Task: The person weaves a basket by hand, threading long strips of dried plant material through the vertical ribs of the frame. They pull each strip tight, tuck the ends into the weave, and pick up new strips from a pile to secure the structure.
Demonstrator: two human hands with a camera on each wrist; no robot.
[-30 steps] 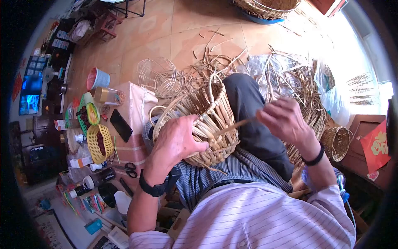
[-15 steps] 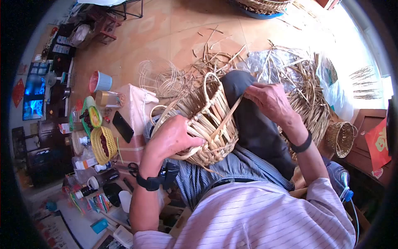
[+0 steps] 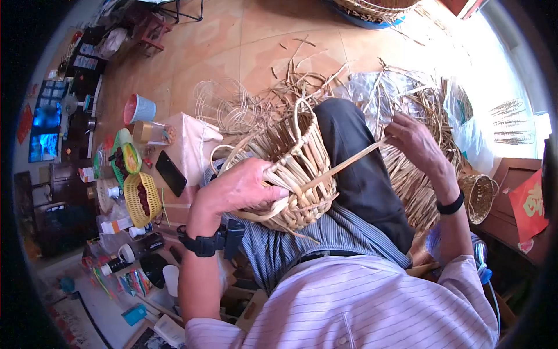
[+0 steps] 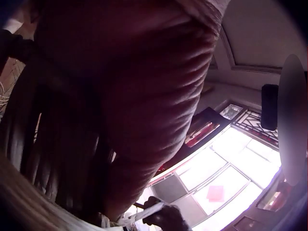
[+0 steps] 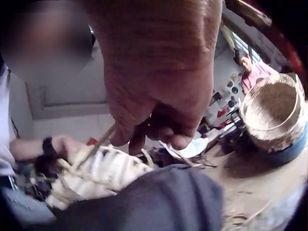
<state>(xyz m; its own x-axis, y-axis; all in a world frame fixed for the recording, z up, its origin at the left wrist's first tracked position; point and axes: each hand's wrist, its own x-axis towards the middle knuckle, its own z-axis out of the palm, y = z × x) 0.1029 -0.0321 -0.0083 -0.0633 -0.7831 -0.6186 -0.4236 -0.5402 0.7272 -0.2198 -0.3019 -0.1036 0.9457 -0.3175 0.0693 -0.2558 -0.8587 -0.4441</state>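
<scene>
A woven straw basket (image 3: 308, 152) with looped handles lies tilted across the lap, its slatted side turned up. My left hand (image 3: 235, 187) grips it at the near side, thumb pressed on the weave and the other fingers hidden from the head view. From the woven band near the thumb, a flat straw strip (image 3: 349, 165) runs taut to the right. My right hand (image 3: 414, 142) pinches the strip's far end beyond the knee. The right wrist view shows the strip (image 5: 98, 145) slanting down from the fingertips to the basket (image 5: 108, 171).
Straw stalks (image 3: 410, 180) lie heaped right of the leg, beside a small basket (image 3: 478, 199). A wire frame (image 3: 224, 107) sits on the floor ahead. On the left, a cloth-covered table holds a phone (image 3: 171, 174) and a yellow basket (image 3: 137, 200). A larger basket (image 3: 372, 13) stands far ahead.
My right hand came in toward the basket, then swung back out to the right, drawing the strip straight. My left hand keeps its hold on the basket.
</scene>
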